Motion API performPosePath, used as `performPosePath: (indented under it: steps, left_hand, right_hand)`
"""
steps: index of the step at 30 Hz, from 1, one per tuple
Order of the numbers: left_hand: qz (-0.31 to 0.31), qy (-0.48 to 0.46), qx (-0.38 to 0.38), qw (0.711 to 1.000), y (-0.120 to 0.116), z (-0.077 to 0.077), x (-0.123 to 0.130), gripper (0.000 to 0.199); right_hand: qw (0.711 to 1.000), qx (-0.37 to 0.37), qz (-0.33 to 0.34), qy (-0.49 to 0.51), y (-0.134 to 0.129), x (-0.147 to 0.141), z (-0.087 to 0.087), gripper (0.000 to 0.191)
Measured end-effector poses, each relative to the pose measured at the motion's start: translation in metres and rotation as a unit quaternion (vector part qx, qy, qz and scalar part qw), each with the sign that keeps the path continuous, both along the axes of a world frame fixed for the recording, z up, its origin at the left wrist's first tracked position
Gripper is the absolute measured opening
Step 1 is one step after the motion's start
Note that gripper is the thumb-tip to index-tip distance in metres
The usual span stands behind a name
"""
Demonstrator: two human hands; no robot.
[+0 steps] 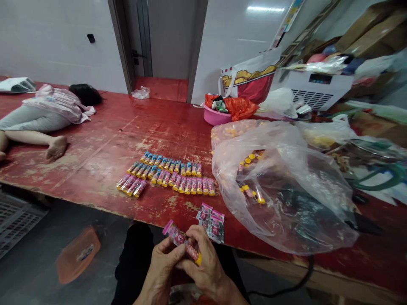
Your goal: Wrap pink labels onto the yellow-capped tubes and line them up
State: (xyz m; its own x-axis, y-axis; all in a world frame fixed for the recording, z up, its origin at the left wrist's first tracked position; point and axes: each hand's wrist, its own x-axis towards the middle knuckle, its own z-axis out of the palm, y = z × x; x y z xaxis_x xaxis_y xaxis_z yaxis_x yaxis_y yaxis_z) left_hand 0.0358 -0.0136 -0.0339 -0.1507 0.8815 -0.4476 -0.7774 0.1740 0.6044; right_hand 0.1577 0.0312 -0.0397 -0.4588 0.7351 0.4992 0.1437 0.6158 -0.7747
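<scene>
One pink-wrapped tube [178, 238] sits gripped between the left hand [163, 267] and right hand [203, 267].

No legible text: labels on pink tube [179, 236] and packets [211, 222] too blurred to read.

pink printed tube [177, 235], yellow cap [198, 259], lying diagonally, hand-held

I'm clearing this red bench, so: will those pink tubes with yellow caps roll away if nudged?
Probably yes: the pink tubes look round and lie on their sides on the flat red tabletop, so a push may set them rolling. They look small and likely light. The held tube looks straight in the person's grip, so it is probably fairly stiff.
</scene>
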Motion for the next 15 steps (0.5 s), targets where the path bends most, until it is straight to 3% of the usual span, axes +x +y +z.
performPosePath:
  steps: [3, 7, 15]
  left_hand:
    - [-0.010, -0.036, 0.013, 0.999, 0.001, 0.000, -0.007, 0.026]
    - [-0.033, -0.044, 0.033, 0.998, -0.001, 0.001, -0.011, 0.026]
    - [-0.115, -0.049, 0.075, 0.989, -0.007, 0.005, 0.001, 0.029]
  right_hand:
    - [0.992, -0.069, 0.096, -0.042, 0.001, 0.017, 0.012, 0.064]
    - [0.983, -0.092, 0.153, -0.032, -0.001, 0.031, 0.024, 0.046]
    - [0.995, 0.077, -0.002, 0.070, -0.008, 0.012, 0.028, 0.028]
